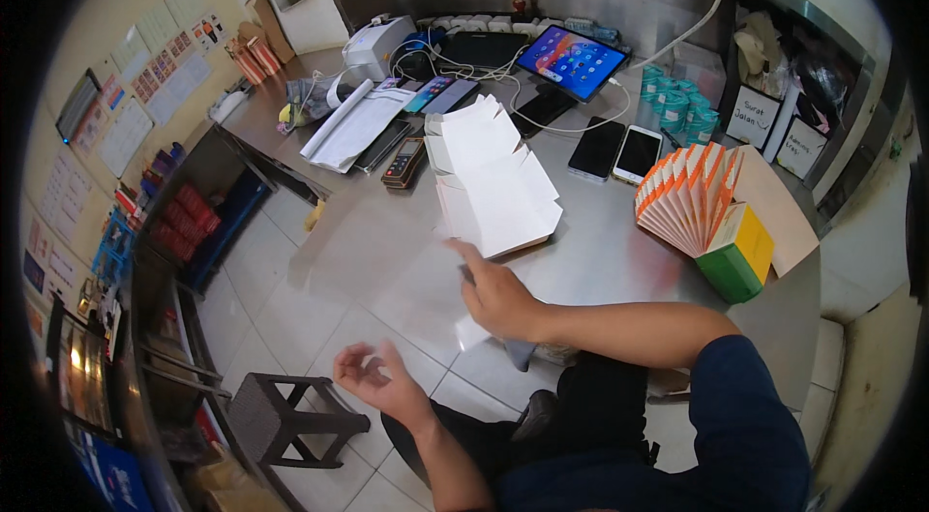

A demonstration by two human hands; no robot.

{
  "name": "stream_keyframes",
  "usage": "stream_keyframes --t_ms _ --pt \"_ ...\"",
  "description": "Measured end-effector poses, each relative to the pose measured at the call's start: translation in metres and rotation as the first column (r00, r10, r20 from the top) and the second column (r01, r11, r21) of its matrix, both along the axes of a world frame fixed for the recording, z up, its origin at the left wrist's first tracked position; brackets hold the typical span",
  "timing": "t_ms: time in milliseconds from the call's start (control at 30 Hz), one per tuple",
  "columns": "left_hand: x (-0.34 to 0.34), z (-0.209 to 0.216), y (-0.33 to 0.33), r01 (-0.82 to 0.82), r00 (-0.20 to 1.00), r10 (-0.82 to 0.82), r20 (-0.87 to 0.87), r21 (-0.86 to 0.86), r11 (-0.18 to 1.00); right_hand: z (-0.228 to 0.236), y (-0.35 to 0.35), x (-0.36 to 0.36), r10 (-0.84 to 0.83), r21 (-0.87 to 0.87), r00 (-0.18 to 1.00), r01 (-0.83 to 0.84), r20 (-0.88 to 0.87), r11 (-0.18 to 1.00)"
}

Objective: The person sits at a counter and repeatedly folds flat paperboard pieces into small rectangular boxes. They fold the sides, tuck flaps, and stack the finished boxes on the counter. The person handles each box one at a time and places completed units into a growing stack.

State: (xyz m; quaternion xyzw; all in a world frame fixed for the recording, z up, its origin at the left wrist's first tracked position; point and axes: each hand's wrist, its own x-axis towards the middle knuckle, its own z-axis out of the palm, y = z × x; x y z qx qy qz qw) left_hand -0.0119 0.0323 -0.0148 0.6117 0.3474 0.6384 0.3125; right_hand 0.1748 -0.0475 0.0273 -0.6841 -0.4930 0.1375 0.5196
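Flat white cardboard box blanks (495, 185), with cut flaps along their edges, lie in a stack on the steel counter (373, 231). My right hand (498, 297) hovers by the stack's near left corner. Its index finger points out, the tip smeared by motion, and I see nothing held. Lower and to the left, my left hand (377, 378) hangs in the air past the counter's edge, empty, its fingers loosely curled and apart. Right of the stack, orange-and-white folded cartons (685, 200) fan out against a green and yellow box (739, 256).
Behind the stack stand a lit tablet (573, 62) and two phones (597, 148), with white cables around them. A handheld terminal (404, 164) and papers (356, 125) lie left. Teal packets (682, 105) sit back right. A brown stool (290, 415) stands on the floor.
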Motion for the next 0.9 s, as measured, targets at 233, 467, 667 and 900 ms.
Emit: stream_keyframes --t_ms 233,467,667,900 --pt "0.014 0.006 -0.011 0.468 0.847 -0.312 0.43 -0.329 0.82 -0.011 -0.009 -0.036 0.308 0.132 0.826 -0.412 0.472 0.902" --pt "0.002 -0.016 -0.005 0.676 0.735 -0.56 0.383 -0.346 0.65 0.003 -0.009 -0.016 0.142 0.095 0.984 -0.131 -0.108 0.987" --pt "0.019 0.004 -0.029 0.64 0.769 -0.57 0.29 -0.336 0.692 -0.01 0.004 -0.022 0.107 0.248 0.984 -0.07 -0.142 0.966" --pt "0.017 0.001 -0.018 0.644 0.75 -0.577 0.325 -0.559 0.522 -0.015 0.0 -0.016 0.142 0.07 0.977 -0.132 -0.162 0.989"
